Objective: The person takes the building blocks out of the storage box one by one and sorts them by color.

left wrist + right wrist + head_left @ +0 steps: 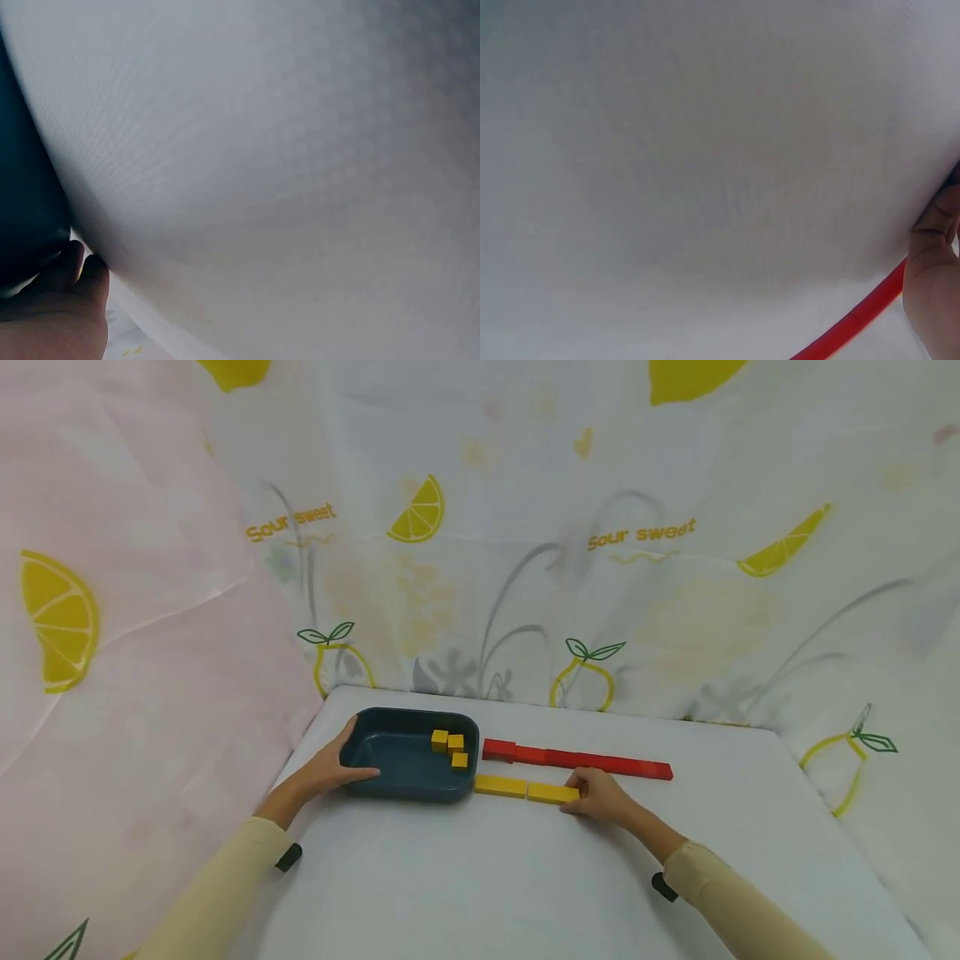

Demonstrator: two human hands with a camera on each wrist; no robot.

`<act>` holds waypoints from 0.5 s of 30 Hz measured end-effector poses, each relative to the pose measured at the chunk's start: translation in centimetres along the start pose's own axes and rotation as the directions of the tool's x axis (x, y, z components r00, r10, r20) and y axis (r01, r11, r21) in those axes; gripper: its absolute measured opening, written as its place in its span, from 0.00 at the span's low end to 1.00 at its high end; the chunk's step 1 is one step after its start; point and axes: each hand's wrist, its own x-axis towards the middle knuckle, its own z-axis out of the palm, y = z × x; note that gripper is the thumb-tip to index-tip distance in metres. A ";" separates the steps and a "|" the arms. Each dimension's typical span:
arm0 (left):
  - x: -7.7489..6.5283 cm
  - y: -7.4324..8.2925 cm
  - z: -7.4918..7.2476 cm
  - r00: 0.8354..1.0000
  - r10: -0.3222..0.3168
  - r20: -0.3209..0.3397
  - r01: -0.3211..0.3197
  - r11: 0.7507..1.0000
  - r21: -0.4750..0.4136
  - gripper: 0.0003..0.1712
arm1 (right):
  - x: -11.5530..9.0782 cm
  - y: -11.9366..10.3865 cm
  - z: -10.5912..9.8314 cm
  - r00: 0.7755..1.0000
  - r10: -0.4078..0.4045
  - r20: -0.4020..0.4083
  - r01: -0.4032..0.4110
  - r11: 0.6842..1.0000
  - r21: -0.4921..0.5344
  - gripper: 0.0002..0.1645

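Observation:
At the left of the table, my left hand point(327, 768) holds the end of a dark blue rectangular tray point(420, 790), thumb over its near side and fingers along its outer wall. Several small yellow cubes point(439, 741) lie in the tray's right part. Two long yellow blocks run end to end from the tray's right side, a left one point(500, 787) and a right one point(550, 792), with a thin gap between them. My right hand point(600, 795) pinches the right block's far right end. In the left wrist view, fingers point(91, 281) press near the tray wall point(26, 180).
Behind the yellow blocks, a row of red blocks point(600, 762) stretches rightward from beside the tray, its left end slightly uneven. The white tabletop point(465, 885) meets a lemon-printed cloth backdrop point(495, 610) at the back and sides.

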 end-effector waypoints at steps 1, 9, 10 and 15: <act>-0.1 -0.1 0.0 1.000 -0.004 0.000 0.004 1.000 0.000 0.71 | 0.1 0.0 0.1 1.000 0.005 0.006 -0.005 1.000 0.002 0.17; -0.2 -0.2 -0.1 1.000 -0.012 0.002 0.012 1.000 -0.005 0.71 | 0.6 -0.3 0.3 0.999 0.051 0.002 -0.051 0.999 -0.005 0.17; -0.1 -0.2 -0.1 1.000 -0.012 -0.001 0.012 1.000 -0.004 0.71 | 0.6 -0.4 0.3 0.998 0.055 -0.002 -0.055 0.998 -0.002 0.17; 0.1 -0.2 -0.1 1.000 -0.008 -0.004 0.008 1.000 0.002 0.71 | 0.4 -0.4 0.5 0.999 0.049 -0.022 -0.049 0.999 0.005 0.18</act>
